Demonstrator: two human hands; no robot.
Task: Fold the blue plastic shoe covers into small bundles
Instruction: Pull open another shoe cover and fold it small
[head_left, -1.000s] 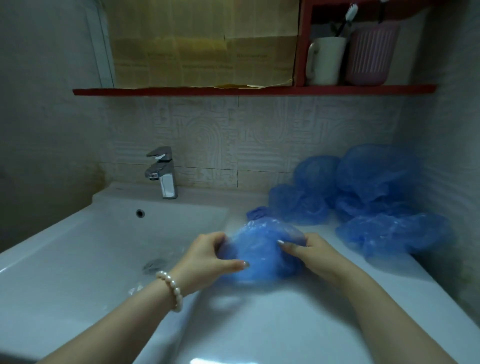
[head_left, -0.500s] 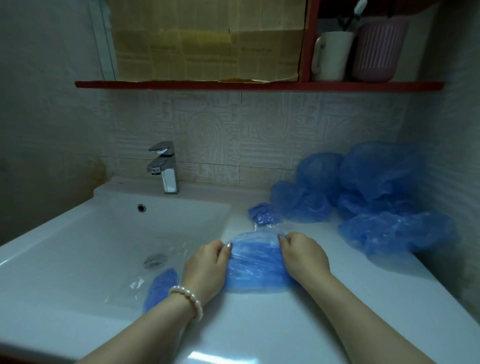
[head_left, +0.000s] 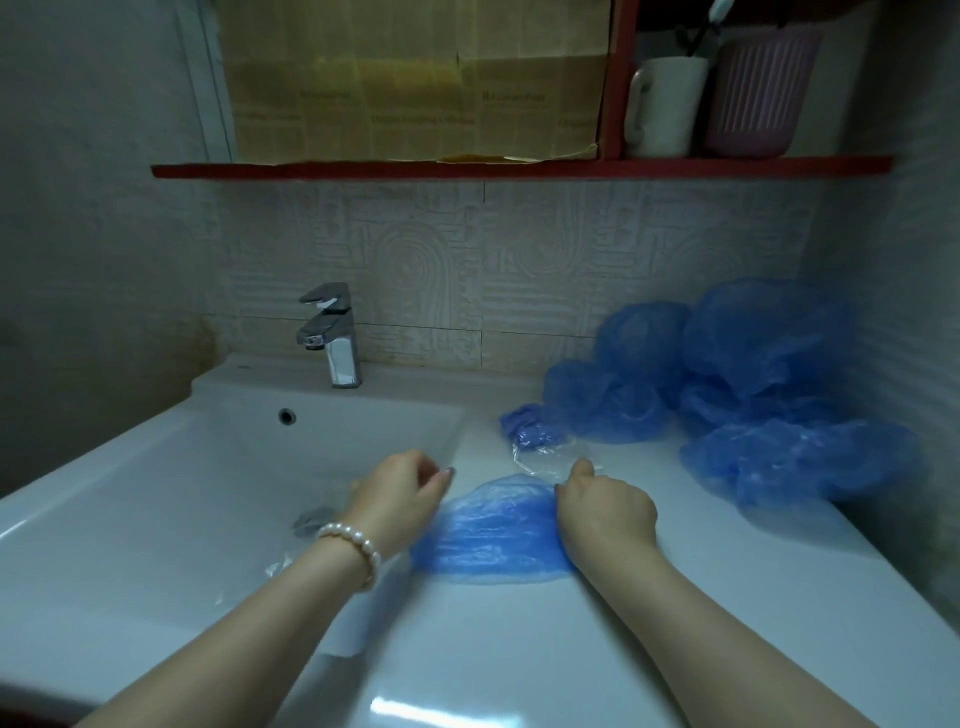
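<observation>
A blue plastic shoe cover lies flattened on the white counter between my hands. My left hand, with a pearl bracelet at the wrist, pinches its left end. My right hand presses and grips its right end, fingers curled. A small folded blue bundle sits just behind, with a scrap of clear plastic beside it. A heap of loose blue shoe covers fills the back right corner.
The white sink basin lies to the left, with a chrome tap at its back and clear plastic near the drain. A red shelf above carries a white mug and a pink cup. The wall stands close on the right.
The shoe cover went from a puffy lump held up between my hands to lying flat on the counter. My hands have spread apart toward its two ends.
</observation>
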